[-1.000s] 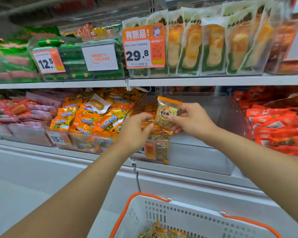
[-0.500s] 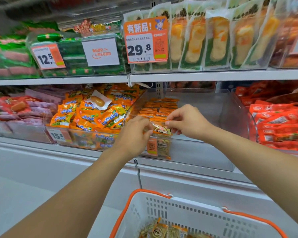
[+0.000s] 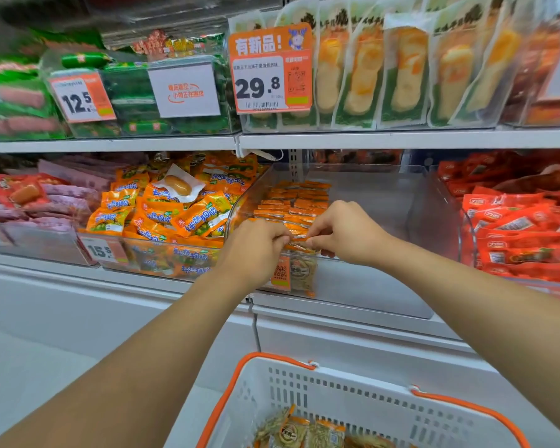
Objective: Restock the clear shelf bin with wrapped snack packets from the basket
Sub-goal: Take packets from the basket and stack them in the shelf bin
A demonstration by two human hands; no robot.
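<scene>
The clear shelf bin (image 3: 385,202) stands on the middle shelf, with rows of orange-topped wrapped snack packets (image 3: 291,202) filling its left side. My left hand (image 3: 256,247) and my right hand (image 3: 346,234) meet at the bin's front left corner. Both pinch the top edge of one snack packet (image 3: 299,242) that sits low at the front of the row. Below, the white basket (image 3: 353,402) with orange rim holds more packets (image 3: 304,431).
A bin of orange snack bags (image 3: 175,215) sits left of the clear bin, and red packets (image 3: 518,227) fill the bin to its right. The upper shelf carries price tags (image 3: 272,69) and tall pouches. The right part of the clear bin holds nothing.
The packet, held up in front of the bin by my right hand a second ago, has come down into the front of the row. Both hands have dropped to the bin's front edge.
</scene>
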